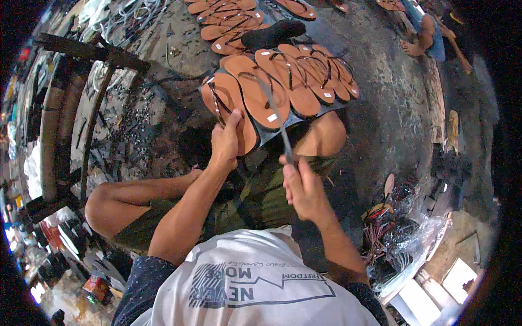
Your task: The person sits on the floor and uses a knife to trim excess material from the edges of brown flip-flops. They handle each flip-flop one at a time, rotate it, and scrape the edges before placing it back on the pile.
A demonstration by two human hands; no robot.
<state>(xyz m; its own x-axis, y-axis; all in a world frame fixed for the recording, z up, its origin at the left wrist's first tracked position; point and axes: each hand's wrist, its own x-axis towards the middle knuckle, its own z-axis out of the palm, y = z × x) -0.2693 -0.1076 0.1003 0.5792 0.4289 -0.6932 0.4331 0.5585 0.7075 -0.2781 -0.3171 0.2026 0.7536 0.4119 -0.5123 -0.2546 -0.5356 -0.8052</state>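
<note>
A tan flip-flop (230,98) with a dark, shiny thong strap is in my left hand (225,138). My thumb presses on its footbed and my fingers are wrapped at its left edge. In my right hand (304,187) is a long, thin grey metal tool (284,136), like a narrow blade, partly blurred. Its far end reaches up over a neighbouring flip-flop (255,76) with a small white label; I cannot tell whether it touches. More tan flip-flops (302,100) lie side by side to the right, straps up, also with white labels.
Another row of flip-flops (228,19) lies farther back beside a black object (274,33). At left stands a dark wooden frame (92,53) over littered ground. Clear plastic wrap and straps (405,233) are heaped at right. Another person's foot (410,48) shows at the far right.
</note>
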